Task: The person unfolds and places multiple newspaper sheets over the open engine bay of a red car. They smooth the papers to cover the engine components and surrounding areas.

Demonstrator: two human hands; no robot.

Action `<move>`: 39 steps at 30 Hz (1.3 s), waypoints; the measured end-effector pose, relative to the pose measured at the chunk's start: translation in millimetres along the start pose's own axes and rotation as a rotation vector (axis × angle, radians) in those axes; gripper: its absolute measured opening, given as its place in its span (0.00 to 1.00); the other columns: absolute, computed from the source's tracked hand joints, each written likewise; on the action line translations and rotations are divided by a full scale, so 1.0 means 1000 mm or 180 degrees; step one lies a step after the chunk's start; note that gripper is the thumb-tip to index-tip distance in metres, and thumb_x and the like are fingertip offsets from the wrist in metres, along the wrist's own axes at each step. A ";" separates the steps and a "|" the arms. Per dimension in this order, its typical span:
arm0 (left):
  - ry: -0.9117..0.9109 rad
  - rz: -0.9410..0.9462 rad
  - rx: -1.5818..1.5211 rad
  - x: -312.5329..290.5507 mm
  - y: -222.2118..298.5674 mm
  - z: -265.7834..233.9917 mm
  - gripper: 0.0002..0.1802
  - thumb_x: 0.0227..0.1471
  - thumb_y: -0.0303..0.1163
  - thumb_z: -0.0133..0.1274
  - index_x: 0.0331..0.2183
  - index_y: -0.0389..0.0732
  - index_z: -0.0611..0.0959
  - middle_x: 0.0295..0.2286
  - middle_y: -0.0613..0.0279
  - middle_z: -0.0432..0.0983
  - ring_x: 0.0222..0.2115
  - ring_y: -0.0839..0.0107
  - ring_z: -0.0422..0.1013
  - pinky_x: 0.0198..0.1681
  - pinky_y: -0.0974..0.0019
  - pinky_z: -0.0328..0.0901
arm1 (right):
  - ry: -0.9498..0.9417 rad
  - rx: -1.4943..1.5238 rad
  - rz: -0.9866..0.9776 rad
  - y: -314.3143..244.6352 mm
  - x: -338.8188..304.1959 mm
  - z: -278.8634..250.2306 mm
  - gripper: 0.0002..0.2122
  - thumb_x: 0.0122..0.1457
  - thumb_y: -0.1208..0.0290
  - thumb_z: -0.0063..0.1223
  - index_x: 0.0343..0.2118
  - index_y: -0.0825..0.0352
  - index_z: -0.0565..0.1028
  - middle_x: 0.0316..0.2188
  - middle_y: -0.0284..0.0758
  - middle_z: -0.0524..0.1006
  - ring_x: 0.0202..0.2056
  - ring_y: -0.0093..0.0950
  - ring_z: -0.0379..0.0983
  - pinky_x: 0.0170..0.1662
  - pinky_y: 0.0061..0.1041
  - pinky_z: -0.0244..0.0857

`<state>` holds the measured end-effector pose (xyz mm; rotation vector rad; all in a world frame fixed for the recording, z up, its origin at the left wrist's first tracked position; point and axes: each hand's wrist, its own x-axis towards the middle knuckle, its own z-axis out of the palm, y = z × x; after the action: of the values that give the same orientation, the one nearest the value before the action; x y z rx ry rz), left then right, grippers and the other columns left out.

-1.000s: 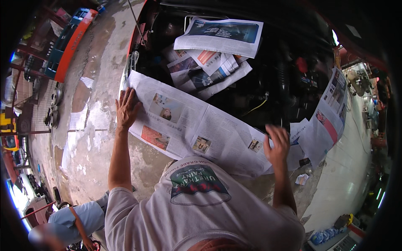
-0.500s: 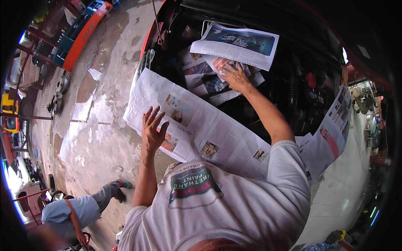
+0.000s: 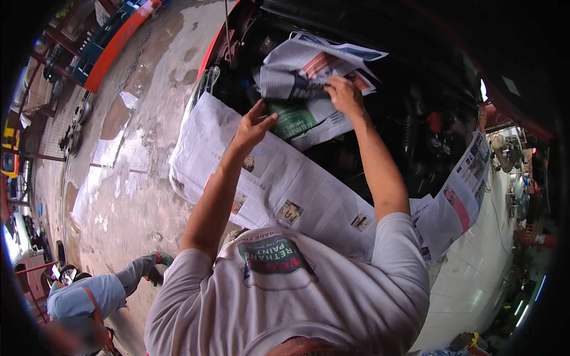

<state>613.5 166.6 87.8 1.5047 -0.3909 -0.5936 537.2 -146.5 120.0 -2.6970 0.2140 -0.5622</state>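
Evidently, the right hand [image 3: 346,99] pinches newspapers [image 3: 303,65] just beside the spread, empty left hand [image 3: 253,129].

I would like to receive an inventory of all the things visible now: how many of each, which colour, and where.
Loose newspapers: several, white with coloured print, over the engine bay
Spread newspaper: one visible layer, white with photos, along the bay's near edge
Side newspapers: several, white with a pinkish-red strip, right
Engine bay: one, mostly black, upper middle
Red part: one, red, inside the bay, right
Long panel: one, orange and blue-green, upper left
Wheels: at least two, grey, left
Floor: one, patchy grey, left
Other person: one, light-blue top, lower left
Shirt: one, whitish, lower middle
Left hand: one, bare, beside the loose newspapers
Right hand: one, bare, gripping the loose newspapers
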 end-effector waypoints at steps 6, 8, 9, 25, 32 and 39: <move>0.0006 -0.1149 -0.0872 0.058 -0.035 0.032 0.31 0.58 0.50 0.64 0.52 0.35 0.78 0.44 0.60 0.78 0.40 0.67 0.75 0.46 0.61 0.72 | -0.0516 0.0279 0.0055 0.029 -0.038 0.015 0.14 0.55 0.72 0.63 0.45 0.67 0.83 0.50 0.41 0.80 0.53 0.41 0.76 0.57 0.35 0.69; -0.0049 -0.1355 -0.0106 0.066 -0.044 0.046 0.31 0.56 0.50 0.66 0.50 0.36 0.80 0.43 0.61 0.78 0.38 0.69 0.75 0.41 0.64 0.72 | -0.0030 0.0535 -0.0065 0.023 -0.029 0.008 0.10 0.56 0.74 0.62 0.40 0.69 0.83 0.45 0.41 0.82 0.48 0.41 0.78 0.53 0.35 0.71; -0.0137 -0.1390 0.0009 0.068 -0.044 0.048 0.32 0.55 0.50 0.67 0.51 0.37 0.79 0.43 0.62 0.78 0.39 0.70 0.75 0.41 0.65 0.71 | 0.0203 0.0675 -0.0113 0.015 -0.024 0.001 0.08 0.57 0.74 0.61 0.38 0.69 0.84 0.42 0.41 0.83 0.46 0.42 0.80 0.51 0.35 0.73; 0.0690 0.1722 0.3152 0.062 0.013 0.066 0.56 0.43 0.39 0.71 0.67 0.35 0.60 0.66 0.39 0.56 0.66 0.41 0.54 0.70 0.50 0.50 | 0.1311 0.0715 0.0509 -0.018 -0.046 -0.054 0.29 0.54 0.73 0.67 0.60 0.63 0.71 0.55 0.46 0.73 0.58 0.47 0.69 0.62 0.40 0.64; 0.0129 0.1638 0.3167 0.155 0.048 0.102 0.15 0.57 0.39 0.58 0.43 0.41 0.84 0.39 0.43 0.81 0.42 0.44 0.77 0.46 0.49 0.72 | 0.1344 0.1636 0.0171 -0.043 -0.075 0.011 0.28 0.58 0.74 0.65 0.62 0.65 0.69 0.65 0.44 0.67 0.64 0.42 0.66 0.58 0.40 0.68; 0.0971 0.1827 0.0880 0.010 0.165 0.048 0.15 0.62 0.37 0.61 0.41 0.34 0.81 0.31 0.61 0.81 0.33 0.69 0.77 0.38 0.65 0.70 | 0.1927 0.4379 0.1974 0.005 -0.130 -0.030 0.39 0.65 0.52 0.57 0.71 0.68 0.54 0.71 0.43 0.58 0.68 0.36 0.59 0.69 0.42 0.51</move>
<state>613.2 116.3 252.8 1.6161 -0.6519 0.1487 406.1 -132.0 97.6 -1.0219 0.5368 -0.8539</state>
